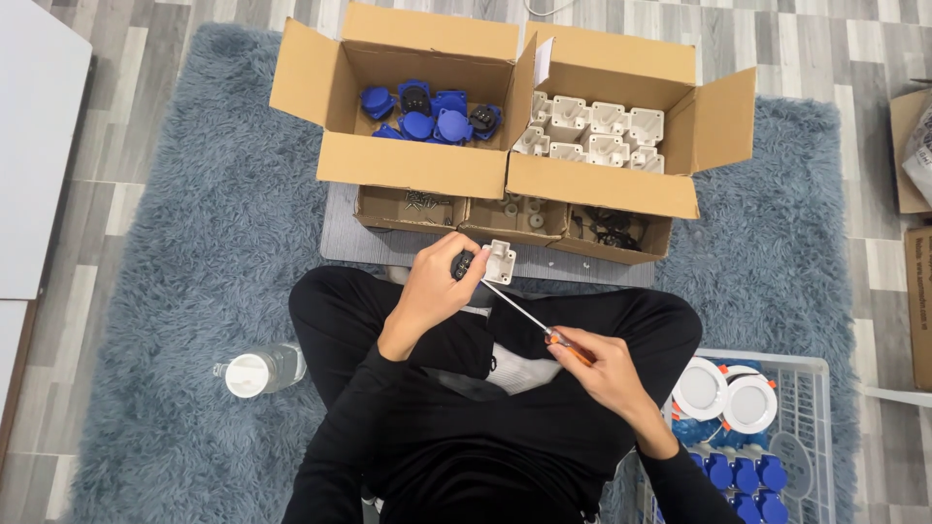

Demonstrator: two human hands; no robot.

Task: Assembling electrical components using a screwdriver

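Note:
My left hand [434, 283] grips a small white plastic box with a dark insert [491, 261], held above my crossed legs. My right hand [599, 367] holds an orange-handled screwdriver [532, 319], its thin shaft slanting up-left so the tip meets the white box. Both hands sit in front of the row of small cardboard trays.
A cardboard box of blue plastic parts [424, 114] and another of white housings [592, 130] stand at the back. Three small trays [513, 217] lie before them. A clear bottle [260, 370] lies at left; a white wire basket [811, 427] with blue parts stands at right. Grey shaggy rug underneath.

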